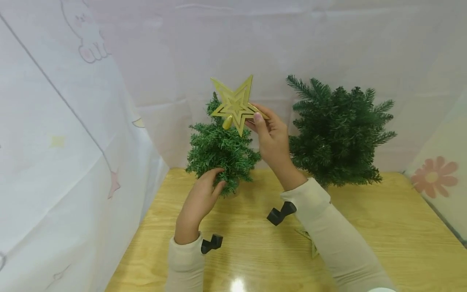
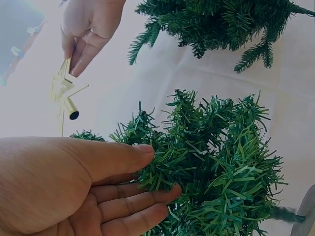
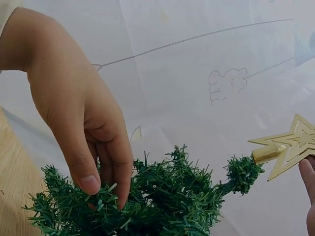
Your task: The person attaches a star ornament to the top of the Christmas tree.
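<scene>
My right hand [image 1: 271, 136] pinches a gold star tree topper [image 1: 235, 103] by one point, thumb in front. The star's short hollow tube [image 2: 72, 109] hangs toward the top of a small green artificial Christmas tree [image 1: 222, 150]. In the right wrist view the tube lies close to the tree's tip [image 3: 243, 174]; whether they touch I cannot tell. My left hand [image 1: 200, 198] is at the lower front of this tree. Its fingers [image 2: 130, 209] are nearly straight and touch the branches, the thumb lying apart from them.
A fuller, darker green artificial tree [image 1: 335, 134] stands to the right, near the cloth backdrop [image 1: 233, 44]. Another gold star-like piece [image 1: 313, 247] lies on the wooden table [image 1: 248, 255], partly hidden by my right sleeve [image 1: 350, 243]. A white rim [image 1: 381, 290] shows at the bottom edge.
</scene>
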The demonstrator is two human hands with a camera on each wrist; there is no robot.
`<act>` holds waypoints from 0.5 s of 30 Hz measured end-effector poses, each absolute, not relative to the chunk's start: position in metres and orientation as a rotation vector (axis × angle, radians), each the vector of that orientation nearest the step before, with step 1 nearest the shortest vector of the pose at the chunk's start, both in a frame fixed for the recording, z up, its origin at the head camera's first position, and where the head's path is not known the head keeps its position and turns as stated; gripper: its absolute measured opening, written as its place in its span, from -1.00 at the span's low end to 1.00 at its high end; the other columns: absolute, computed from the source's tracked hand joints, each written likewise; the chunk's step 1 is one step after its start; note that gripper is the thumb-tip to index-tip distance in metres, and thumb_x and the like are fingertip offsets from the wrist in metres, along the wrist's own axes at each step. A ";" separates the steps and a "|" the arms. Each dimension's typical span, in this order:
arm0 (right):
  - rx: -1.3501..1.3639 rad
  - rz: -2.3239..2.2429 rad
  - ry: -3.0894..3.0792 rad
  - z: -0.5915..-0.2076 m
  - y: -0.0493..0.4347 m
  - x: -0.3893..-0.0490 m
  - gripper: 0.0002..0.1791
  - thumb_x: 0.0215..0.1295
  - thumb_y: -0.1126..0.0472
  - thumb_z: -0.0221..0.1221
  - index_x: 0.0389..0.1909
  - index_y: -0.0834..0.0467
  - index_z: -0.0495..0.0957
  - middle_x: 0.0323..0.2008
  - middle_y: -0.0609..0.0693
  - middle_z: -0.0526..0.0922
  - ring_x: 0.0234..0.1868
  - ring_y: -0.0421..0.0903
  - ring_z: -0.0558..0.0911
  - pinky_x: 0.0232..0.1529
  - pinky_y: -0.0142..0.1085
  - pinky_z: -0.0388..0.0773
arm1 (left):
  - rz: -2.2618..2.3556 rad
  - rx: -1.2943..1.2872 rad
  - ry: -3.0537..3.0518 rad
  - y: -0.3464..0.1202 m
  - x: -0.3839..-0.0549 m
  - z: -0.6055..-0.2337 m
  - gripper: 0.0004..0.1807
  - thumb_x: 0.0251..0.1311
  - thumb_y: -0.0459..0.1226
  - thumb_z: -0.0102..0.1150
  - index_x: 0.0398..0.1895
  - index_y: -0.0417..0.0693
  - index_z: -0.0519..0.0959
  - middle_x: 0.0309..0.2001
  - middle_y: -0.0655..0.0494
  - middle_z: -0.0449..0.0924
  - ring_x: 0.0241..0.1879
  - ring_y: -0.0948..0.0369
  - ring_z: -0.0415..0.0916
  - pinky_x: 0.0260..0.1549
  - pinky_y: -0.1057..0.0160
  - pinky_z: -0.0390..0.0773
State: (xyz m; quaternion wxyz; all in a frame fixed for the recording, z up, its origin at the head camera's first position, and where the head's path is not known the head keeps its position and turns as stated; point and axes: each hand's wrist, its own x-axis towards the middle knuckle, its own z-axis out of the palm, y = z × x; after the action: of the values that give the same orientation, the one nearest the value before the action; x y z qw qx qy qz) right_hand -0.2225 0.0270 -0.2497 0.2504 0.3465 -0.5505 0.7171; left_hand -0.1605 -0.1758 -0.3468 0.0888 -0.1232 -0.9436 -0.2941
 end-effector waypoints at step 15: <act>0.935 2.045 -1.459 -0.244 0.022 -0.224 -0.65 0.50 0.27 0.00 0.20 0.32 0.48 0.00 0.29 0.60 0.02 0.15 0.63 0.08 -0.10 0.56 | -0.872 -0.371 -2.798 -0.176 -0.159 -0.348 -0.51 0.42 -0.14 0.09 0.36 -0.01 0.36 0.31 -0.02 0.38 0.24 0.00 0.38 0.15 -0.07 0.45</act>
State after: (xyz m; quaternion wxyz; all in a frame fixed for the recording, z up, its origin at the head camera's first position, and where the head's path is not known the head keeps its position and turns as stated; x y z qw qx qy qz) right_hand -0.2236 0.0217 -0.2443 0.2286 0.3396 -0.5299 0.7427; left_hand -0.1586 -0.1765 -0.3480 0.0938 -0.1251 -0.9429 -0.2939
